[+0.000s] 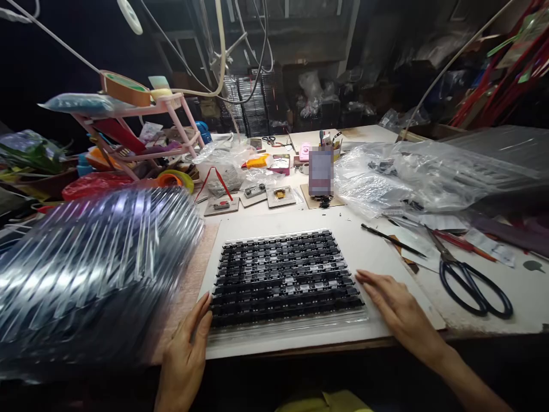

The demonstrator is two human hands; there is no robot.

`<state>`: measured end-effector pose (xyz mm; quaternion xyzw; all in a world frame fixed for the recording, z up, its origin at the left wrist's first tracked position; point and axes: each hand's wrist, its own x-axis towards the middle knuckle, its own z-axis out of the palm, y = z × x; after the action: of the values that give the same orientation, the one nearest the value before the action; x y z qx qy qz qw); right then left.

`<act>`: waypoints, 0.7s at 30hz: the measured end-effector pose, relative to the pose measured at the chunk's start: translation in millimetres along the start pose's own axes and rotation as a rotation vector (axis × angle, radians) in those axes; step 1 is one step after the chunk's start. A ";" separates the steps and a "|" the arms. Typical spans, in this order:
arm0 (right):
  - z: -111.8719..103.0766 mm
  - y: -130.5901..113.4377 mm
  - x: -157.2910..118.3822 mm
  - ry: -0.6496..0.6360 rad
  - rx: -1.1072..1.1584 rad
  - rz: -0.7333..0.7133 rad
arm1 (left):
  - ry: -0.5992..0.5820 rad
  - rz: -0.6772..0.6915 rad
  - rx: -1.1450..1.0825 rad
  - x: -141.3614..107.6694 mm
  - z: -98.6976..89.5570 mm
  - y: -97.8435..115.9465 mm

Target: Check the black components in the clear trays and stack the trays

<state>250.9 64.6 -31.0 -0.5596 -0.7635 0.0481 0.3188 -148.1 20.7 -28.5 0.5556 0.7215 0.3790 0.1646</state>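
Note:
A clear plastic tray (pixel 300 324) lies flat on a white board (pixel 386 337) in front of me. Rows of small black parts with metal pins (pixel 283 274) fill it. At its left edge is my left hand (pixel 186 349), fingers stretched out and thumb apart, the tips touching or very near the rim. My right hand (pixel 398 312) rests beside the right edge with its fingers extended. Its fingertips are close to the tray's side; whether they touch it I cannot tell. Neither hand is wrapped round anything.
A tall stack of clear plastic trays (pixel 94 269) leans at the left. Black-handled scissors (pixel 472 280) and dark tweezers (pixel 392 239) lie at the right. Behind are small square fixtures (pixel 281 197), plastic bags (pixel 386 171) and a pink rack (pixel 175 120).

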 end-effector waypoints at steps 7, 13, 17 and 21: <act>5.7 -25.4 -30.7 0.007 0.148 0.284 | -0.030 0.026 -0.021 -38.8 -4.8 17.3; -22.3 -6.7 -70.0 -0.018 0.080 0.478 | 0.038 -0.155 -0.067 -73.3 -24.9 12.0; -30.8 -0.6 -89.8 -0.129 0.142 0.695 | -0.069 -0.465 -0.323 -78.1 -30.3 2.9; -32.0 -19.1 -84.3 -0.181 0.595 0.881 | -0.191 -0.687 -0.821 -74.6 -30.8 6.8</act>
<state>266.8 -26.1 -33.9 -0.7061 -0.4343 0.4393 0.3461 -139.3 -59.0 -16.9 0.2097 0.6361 0.5017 0.5474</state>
